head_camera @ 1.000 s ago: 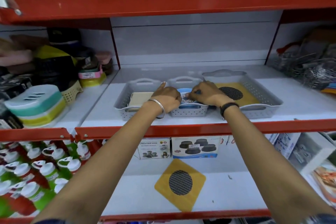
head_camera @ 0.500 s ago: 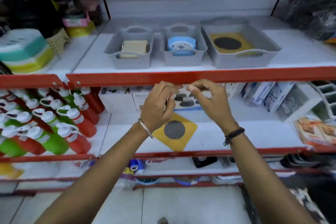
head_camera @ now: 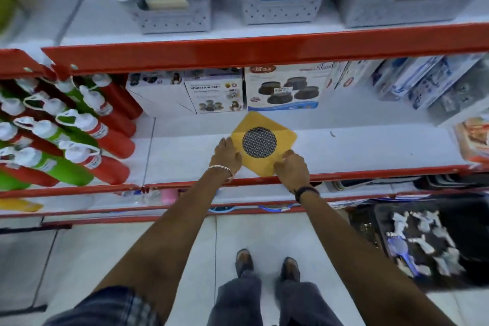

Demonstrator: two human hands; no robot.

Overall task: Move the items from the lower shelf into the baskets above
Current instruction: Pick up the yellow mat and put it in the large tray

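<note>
both hands are lower than they were a second ago: then they were up at the middle basket [head_camera: 279, 5] on the upper shelf, half a second ago in the air before that shelf's red edge [head_camera: 264, 46], and now they are down on the lower shelf [head_camera: 370, 151]. the left hand [head_camera: 227, 155] lies at the left corner of the yellow square pad [head_camera: 263, 144], the right hand [head_camera: 292, 168] at its near right edge. the view has tipped downward, so the person's shoes [head_camera: 244, 262] and the floor [head_camera: 79, 259] now show.
</note>
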